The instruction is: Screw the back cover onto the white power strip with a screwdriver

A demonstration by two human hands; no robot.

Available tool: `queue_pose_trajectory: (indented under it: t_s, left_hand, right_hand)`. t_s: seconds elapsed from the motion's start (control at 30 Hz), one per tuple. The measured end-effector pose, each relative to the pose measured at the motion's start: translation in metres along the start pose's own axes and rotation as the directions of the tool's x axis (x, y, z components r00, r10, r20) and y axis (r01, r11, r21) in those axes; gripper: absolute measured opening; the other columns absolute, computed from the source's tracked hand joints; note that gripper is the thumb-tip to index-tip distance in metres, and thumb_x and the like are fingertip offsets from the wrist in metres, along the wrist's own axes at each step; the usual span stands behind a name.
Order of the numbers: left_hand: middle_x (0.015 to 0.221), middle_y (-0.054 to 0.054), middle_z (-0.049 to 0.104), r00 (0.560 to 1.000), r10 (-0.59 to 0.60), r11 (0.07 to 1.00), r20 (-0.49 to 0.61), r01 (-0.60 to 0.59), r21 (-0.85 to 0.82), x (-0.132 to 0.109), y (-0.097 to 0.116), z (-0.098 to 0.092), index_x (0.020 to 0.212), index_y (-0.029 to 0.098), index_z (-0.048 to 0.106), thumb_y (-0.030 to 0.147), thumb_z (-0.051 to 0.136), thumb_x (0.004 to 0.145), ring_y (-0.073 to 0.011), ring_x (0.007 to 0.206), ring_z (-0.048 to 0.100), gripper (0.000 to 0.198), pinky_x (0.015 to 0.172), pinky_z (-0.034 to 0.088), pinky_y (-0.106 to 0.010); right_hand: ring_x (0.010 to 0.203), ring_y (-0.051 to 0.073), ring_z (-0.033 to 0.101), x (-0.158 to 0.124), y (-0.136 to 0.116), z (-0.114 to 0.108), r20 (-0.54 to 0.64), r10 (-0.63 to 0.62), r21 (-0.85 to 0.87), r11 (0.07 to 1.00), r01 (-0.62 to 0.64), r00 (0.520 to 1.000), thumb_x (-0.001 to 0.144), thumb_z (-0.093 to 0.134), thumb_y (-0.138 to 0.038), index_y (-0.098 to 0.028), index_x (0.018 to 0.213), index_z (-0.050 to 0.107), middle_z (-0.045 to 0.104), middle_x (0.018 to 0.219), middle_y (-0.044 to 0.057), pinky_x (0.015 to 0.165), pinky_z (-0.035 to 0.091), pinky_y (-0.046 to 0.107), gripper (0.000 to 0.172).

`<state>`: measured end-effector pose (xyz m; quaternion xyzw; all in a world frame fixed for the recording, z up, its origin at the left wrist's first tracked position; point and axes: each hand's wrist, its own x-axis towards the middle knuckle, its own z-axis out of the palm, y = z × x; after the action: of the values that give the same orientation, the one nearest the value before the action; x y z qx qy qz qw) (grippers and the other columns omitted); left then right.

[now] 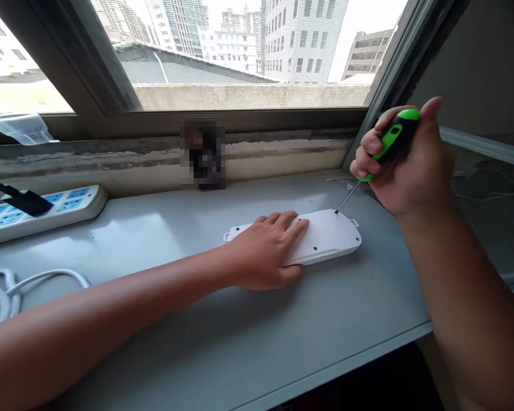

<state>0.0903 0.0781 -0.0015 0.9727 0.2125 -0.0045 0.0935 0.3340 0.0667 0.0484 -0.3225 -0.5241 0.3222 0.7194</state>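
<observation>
A long white plastic casing (329, 231) lies flat on the grey table, with several dark screws or screw holes in its upper face and a small loop at each end. My left hand (272, 245) grips its left and middle part, fingers across the top and thumb along the near edge. That hand hides part of the casing. In my right fist (405, 162) is a green and black screwdriver (388, 142), held tilted with its thumb up beside the handle end. The shaft points down to the left, and its tip meets a screw (336, 212) near the casing's far right edge.
A white power strip (89, 210) with blue sockets and a black plug (28, 202) stands at the left. A white cable (12, 291) is coiled before it. Behind the table is a window sill with a clear plastic piece (21, 128) and a blurred-out object (203, 157).
</observation>
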Motion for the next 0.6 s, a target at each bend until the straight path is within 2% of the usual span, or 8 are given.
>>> queue_pose_trajectory:
  t_s: [0.13, 0.23, 0.3, 0.37, 0.47, 0.6]
  left_hand:
    - [0.164, -0.019, 0.043, 1.000, 0.002, 1.000, -0.004, -0.002, -0.002, -0.0008, -0.0010, 0.0008, 0.160, 0.015, 0.038, 0.049, 0.057, 0.097, -0.0376, 0.136, 0.051, 0.073, 0.116, 0.042, -0.051]
    - [0.163, -0.019, 0.044, 1.000, -0.001, 1.000, -0.004, 0.001, 0.001, -0.0009, -0.0009, 0.0002, 0.159, 0.015, 0.039, 0.049, 0.058, 0.098, -0.0375, 0.134, 0.052, 0.072, 0.115, 0.043, -0.051]
    - [0.163, -0.019, 0.045, 1.000, -0.005, 1.000, 0.002, 0.005, 0.003, -0.0008, -0.0005, -0.0006, 0.159, 0.015, 0.039, 0.049, 0.057, 0.098, -0.0372, 0.134, 0.052, 0.073, 0.114, 0.043, -0.050]
    - [0.163, -0.018, 0.045, 1.000, -0.007, 1.000, 0.005, 0.007, 0.004, -0.0007, -0.0001, -0.0010, 0.160, 0.015, 0.038, 0.049, 0.057, 0.098, -0.0368, 0.134, 0.052, 0.073, 0.114, 0.043, -0.050]
    - [0.164, -0.019, 0.043, 1.000, -0.006, 1.000, 0.007, 0.006, 0.002, -0.0008, 0.0000, -0.0006, 0.160, 0.015, 0.037, 0.049, 0.057, 0.098, -0.0369, 0.135, 0.052, 0.074, 0.115, 0.043, -0.051]
    - [0.164, -0.019, 0.043, 1.000, -0.006, 1.000, 0.005, 0.006, 0.001, -0.0005, -0.0001, 0.0004, 0.159, 0.016, 0.039, 0.050, 0.057, 0.098, -0.0372, 0.135, 0.052, 0.071, 0.115, 0.043, -0.051]
  right_hand:
    - [0.043, 0.009, 0.031, -0.0008, 0.0021, -0.0001, -0.049, -0.034, 0.028, 0.999, 0.035, 0.998, 0.075, 0.074, -0.085, -0.024, 0.081, 0.056, 0.044, 0.061, -0.006, 0.044, 0.024, 0.029, 0.064]
    - [0.048, 0.010, 0.039, 0.0003, 0.0021, -0.0017, -0.068, -0.039, 0.014, 0.999, 0.040, 0.997, 0.068, 0.089, -0.073, -0.026, 0.085, 0.053, 0.054, 0.069, -0.005, 0.046, 0.031, 0.028, 0.062]
    - [0.052, 0.010, 0.044, 0.0023, 0.0011, -0.0046, -0.055, -0.024, -0.011, 1.000, 0.024, 0.998, 0.068, 0.091, -0.067, -0.025, 0.084, 0.057, 0.056, 0.074, -0.004, 0.048, 0.036, 0.028, 0.057]
    - [0.051, 0.009, 0.043, 0.0044, 0.0006, -0.0078, -0.060, -0.004, -0.005, 1.000, 0.003, 0.998, 0.070, 0.089, -0.068, -0.022, 0.079, 0.062, 0.052, 0.072, -0.002, 0.046, 0.035, 0.028, 0.054]
    - [0.047, 0.010, 0.037, 0.0058, 0.0022, -0.0098, -0.113, -0.008, 0.040, 0.999, 0.013, 0.994, 0.064, 0.089, -0.070, -0.024, 0.079, 0.061, 0.048, 0.066, -0.004, 0.042, 0.030, 0.027, 0.057]
    - [0.049, 0.011, 0.040, 0.0039, 0.0045, -0.0065, -0.108, -0.023, 0.044, 0.999, 0.028, 0.994, 0.066, 0.090, -0.070, -0.026, 0.086, 0.054, 0.053, 0.069, -0.005, 0.045, 0.031, 0.026, 0.060]
